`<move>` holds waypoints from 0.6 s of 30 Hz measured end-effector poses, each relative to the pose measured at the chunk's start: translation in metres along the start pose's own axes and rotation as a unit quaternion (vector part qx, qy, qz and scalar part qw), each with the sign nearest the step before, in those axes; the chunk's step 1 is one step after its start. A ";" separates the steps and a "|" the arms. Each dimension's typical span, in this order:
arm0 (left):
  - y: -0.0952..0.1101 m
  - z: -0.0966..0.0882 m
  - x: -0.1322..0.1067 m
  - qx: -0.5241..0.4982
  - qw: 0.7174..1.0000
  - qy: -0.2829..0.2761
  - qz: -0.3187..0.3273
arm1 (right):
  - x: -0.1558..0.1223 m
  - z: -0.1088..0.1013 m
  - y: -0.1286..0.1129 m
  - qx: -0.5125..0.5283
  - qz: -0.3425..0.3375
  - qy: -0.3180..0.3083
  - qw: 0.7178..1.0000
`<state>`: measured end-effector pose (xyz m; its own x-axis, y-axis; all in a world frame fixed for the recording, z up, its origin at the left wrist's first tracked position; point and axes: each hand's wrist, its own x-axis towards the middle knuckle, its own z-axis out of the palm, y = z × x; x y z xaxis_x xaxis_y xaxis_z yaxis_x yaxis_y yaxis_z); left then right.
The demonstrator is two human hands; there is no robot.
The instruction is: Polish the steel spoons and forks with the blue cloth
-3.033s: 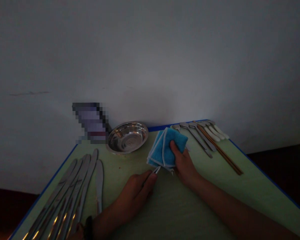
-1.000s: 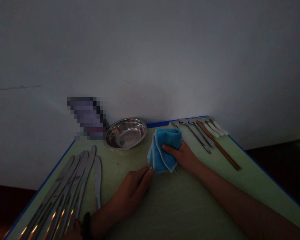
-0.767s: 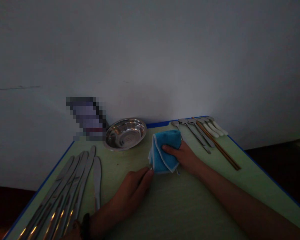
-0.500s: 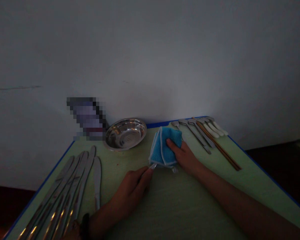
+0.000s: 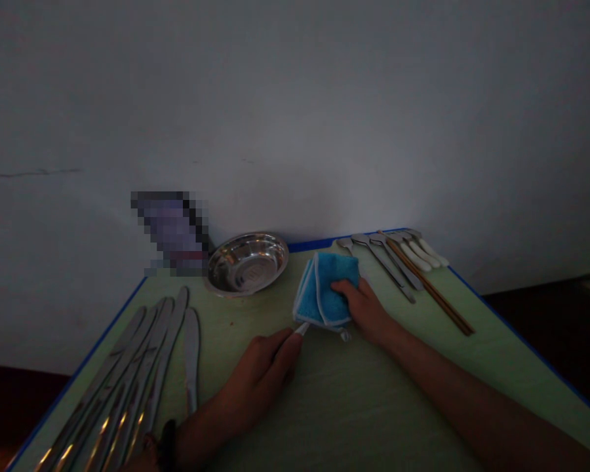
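Observation:
My left hand [image 5: 270, 364] is closed around the handle of a shiny metal piece of cutlery [image 5: 302, 328]. Its far end disappears under a folded blue cloth [image 5: 329, 288] with pale edging, so its kind is hidden. My right hand [image 5: 364, 307] grips the cloth from the right, thumb lying across its front. A small pale tag hangs from the cloth's lower edge. Left of my left wrist, one table knife [image 5: 191, 351] lies apart from a row of several knives [image 5: 150, 354].
A metal bowl [image 5: 248, 265] stands at the back beside a blurred-out, leaning object [image 5: 172, 229]. To the right lie metal spoons [image 5: 383, 265], a pair of chopsticks [image 5: 435, 295] and white-handled cutlery [image 5: 417, 254]. The green table [image 5: 373, 406] has a blue edge and meets a wall.
My right thumb and hand have shifted slightly right and down on the cloth. My left hand has barely moved and keeps its hold on the cutlery.

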<state>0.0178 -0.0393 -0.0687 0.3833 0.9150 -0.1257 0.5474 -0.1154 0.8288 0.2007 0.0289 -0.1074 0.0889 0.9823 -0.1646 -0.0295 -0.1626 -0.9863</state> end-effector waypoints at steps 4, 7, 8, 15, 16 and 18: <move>0.000 -0.001 0.000 0.012 1.000 -0.006 0.008 | -0.001 -0.001 -0.006 -0.016 -0.027 -0.045 0.999; 0.000 -0.001 0.000 0.013 1.000 -0.006 0.008 | -0.003 0.000 -0.011 0.007 -0.057 -0.100 0.993; -0.001 0.000 0.001 0.013 1.000 -0.005 0.010 | -0.003 0.001 -0.012 0.016 -0.062 -0.107 0.992; -0.003 0.001 0.000 0.020 1.000 0.009 0.019 | -0.004 0.003 -0.010 0.064 -0.079 -0.118 0.988; -0.002 0.001 0.000 0.020 1.000 0.009 0.018 | -0.004 0.003 -0.011 0.071 -0.082 -0.122 0.987; 0.000 0.000 0.000 0.023 1.000 0.009 0.014 | -0.004 0.004 -0.012 0.071 -0.090 -0.124 0.986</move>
<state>0.0183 -0.0392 -0.0690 0.3861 0.9178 -0.0927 0.5703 -0.1585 0.8060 0.1971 0.0274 -0.0949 -0.1406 0.9893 0.0398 -0.1769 0.0144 -0.9841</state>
